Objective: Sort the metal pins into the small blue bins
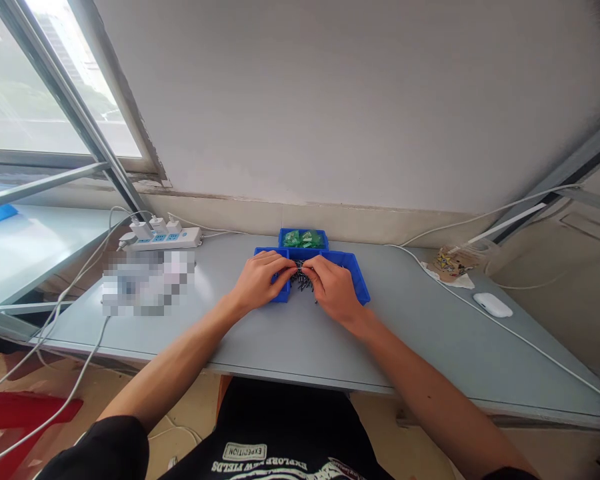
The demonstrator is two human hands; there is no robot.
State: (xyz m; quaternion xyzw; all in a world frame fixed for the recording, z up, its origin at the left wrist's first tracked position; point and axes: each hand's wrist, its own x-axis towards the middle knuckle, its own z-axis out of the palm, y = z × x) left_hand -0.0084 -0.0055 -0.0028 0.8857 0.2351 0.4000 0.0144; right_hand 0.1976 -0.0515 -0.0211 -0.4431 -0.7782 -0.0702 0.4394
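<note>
My left hand (263, 279) and my right hand (331, 287) meet over the blue bins, fingertips pinched close together. A thin, pale sliver shows between the fingertips; it is too small to name. Small dark parts (303, 280) lie in a heap just below the fingers, in the middle bin. Beside it, the left blue bin (279, 293) is partly covered by my left hand. My right hand hides much of the right blue bin (361, 283). Behind these, a blue bin (325, 233) holds green packets (303, 238).
A power strip (173, 238) with several plugged-in chargers stands at the back left, near a blurred-out patch. On the right lie a white earphone case (493, 305), a brown patterned bag (450, 263) and a white cable (460, 298). A wall rises behind the grey table (300, 347).
</note>
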